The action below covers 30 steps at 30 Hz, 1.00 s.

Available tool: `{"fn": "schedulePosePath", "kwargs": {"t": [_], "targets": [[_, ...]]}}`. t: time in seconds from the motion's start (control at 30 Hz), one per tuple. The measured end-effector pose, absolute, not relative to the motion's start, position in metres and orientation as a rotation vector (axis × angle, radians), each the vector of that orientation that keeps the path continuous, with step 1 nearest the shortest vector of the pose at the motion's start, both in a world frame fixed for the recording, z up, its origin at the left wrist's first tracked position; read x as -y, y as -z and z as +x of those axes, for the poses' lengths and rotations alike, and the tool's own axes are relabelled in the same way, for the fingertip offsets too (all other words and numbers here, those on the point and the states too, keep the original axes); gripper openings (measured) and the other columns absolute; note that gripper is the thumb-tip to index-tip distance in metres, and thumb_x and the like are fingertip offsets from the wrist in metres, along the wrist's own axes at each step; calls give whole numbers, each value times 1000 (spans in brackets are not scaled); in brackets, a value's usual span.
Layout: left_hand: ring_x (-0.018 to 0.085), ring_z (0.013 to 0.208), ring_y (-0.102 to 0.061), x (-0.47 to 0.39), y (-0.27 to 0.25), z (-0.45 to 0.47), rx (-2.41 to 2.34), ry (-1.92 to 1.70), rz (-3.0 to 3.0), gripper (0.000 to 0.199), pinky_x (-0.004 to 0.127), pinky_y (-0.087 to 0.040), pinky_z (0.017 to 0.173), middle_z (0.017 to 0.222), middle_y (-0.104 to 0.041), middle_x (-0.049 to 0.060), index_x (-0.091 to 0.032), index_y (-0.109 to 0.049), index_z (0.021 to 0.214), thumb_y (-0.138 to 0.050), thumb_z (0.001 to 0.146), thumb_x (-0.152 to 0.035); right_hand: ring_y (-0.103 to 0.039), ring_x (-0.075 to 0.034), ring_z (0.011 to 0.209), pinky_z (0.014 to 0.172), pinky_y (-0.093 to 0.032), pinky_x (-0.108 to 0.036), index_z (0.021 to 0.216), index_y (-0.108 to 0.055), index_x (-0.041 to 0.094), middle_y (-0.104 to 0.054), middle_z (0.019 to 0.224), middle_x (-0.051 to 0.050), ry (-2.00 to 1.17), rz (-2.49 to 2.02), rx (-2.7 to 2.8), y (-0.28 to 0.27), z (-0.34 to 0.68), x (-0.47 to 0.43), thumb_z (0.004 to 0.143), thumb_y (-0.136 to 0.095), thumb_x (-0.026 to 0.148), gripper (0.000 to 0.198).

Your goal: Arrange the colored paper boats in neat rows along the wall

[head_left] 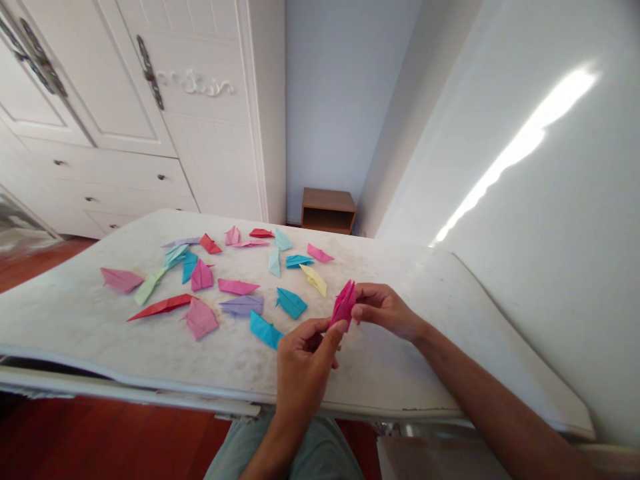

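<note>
Cabinet (pixel 210 133): doors and drawers closed; contents hidden. Bench (pixel 165 363): carries loose folded papers (pixel 241 305). Left hand (pixel 305 360): pinches the magenta paper's lower end. Box (pixel 329 198), beyond the bench: open front, dark interior; contents cannot be told. Magenta paper (pixel 343 305): held above the bench; judged light, thin, easily creased; grip lightly along layered folds. Right hand (pixel 385 310): thumb and forefinger nearly closed on its right edge.

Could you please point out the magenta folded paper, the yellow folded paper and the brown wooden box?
Magenta folded paper (pixel 343 305): head view, middle of its folded body.
Yellow folded paper (pixel 315 280): head view, middle of its long body.
Brown wooden box (pixel 329 199): head view, its top panel.
</note>
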<state>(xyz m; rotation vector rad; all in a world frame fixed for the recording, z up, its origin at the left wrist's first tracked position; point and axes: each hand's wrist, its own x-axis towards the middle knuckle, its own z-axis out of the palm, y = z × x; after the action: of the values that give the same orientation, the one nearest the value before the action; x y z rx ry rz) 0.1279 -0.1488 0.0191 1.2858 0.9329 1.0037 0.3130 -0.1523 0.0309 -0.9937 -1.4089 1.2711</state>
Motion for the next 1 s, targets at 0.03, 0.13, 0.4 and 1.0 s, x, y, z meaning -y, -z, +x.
{"fn": "schedulePosePath", "kwargs": {"t": [0.03,0.13,0.4,1.0], "targets": [[9,40,-48,149,-19,127,-935,-1009,1285,34,17,-37,39,47,-53,-1,-12,-74,77,-72,75,-46,-58,-13,68,61,-47,-23,85,-69,12,-66,79,-5,-1316,-975,1436,-31,312,152,80,-76,40,29],[8,41,-48,148,-18,126,-915,-1026,1319,32,17,-37,40,48,-53,-1,-13,-74,73,-72,75,-45,-58,-12,67,61,-47,-23,84,-70,12,-66,78,-5,-1351,-958,1475,-30,312,151,80,-76,40,29],[8,45,-49,151,-20,126,-902,-1053,1371,32,17,-39,44,55,-58,0,-15,-71,68,-70,79,-45,-56,-10,62,58,-46,-22,79,-69,11,-66,74,-4,-1350,-973,1434,-29,313,151,82,-75,40,29],[17,58,-60,144,-4,131,-919,-889,1663,47,25,-47,53,70,-67,5,-13,-72,96,-54,86,-55,-63,-12,53,55,-53,-28,96,-56,16,-69,88,-5,-750,-1303,1054,-16,388,141,75,-73,56,49]]}}
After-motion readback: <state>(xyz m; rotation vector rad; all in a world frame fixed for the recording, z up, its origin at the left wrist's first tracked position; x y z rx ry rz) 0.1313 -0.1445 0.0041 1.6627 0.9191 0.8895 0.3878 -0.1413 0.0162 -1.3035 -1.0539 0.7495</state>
